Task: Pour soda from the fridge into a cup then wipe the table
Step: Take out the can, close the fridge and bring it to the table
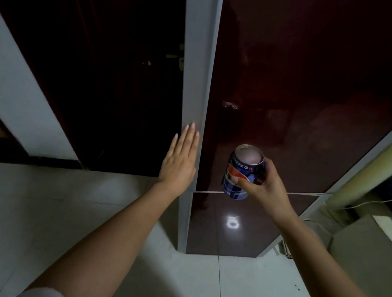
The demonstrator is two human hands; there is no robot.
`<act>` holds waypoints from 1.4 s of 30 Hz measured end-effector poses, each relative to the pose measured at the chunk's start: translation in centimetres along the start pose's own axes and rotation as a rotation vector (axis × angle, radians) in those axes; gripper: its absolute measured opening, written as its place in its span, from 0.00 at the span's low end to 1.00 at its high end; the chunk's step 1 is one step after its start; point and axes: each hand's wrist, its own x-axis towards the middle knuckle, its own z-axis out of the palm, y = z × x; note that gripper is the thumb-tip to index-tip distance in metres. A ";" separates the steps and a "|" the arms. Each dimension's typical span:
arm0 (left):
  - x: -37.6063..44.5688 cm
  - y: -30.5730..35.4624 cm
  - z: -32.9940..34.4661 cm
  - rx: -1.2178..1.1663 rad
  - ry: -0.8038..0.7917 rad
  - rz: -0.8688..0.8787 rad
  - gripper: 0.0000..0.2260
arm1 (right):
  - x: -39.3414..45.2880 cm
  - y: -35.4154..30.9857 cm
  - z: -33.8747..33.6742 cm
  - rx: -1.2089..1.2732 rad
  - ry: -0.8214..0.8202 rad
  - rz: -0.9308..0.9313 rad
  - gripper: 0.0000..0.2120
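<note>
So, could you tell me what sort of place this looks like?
Probably a home kitchen: a tall dark fridge with doors shut, a pale tiled floor, and a soda can in the right hand.

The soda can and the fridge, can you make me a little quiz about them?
1. True or false: the soda can is standing on the floor.
2. Which hand holds the can? A) left B) right C) both
3. Fill in: the left hand lies flat against the grey edge of the fridge ____.

Key:
1. False. The right hand holds it up in front of the fridge door.
2. B
3. door
</note>
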 end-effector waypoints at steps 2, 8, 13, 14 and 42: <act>0.6 -0.7 0.5 0.011 -0.011 0.040 0.37 | 0.2 -0.4 0.9 0.004 0.042 0.007 0.31; 1.9 -2.7 2.0 -0.013 0.052 0.129 0.40 | 0.2 -1.2 3.5 0.011 0.174 0.048 0.30; 2.8 -3.8 2.8 -0.049 0.026 0.192 0.39 | -0.6 -1.5 5.5 -0.025 0.289 0.089 0.32; 3.0 -4.0 2.9 -0.054 0.013 0.206 0.38 | -0.8 -1.6 5.8 -0.030 0.313 0.098 0.32; -13.4 6.4 -4.0 -1.587 -1.305 -0.247 0.14 | -22.8 -3.2 7.5 -0.068 0.789 0.244 0.28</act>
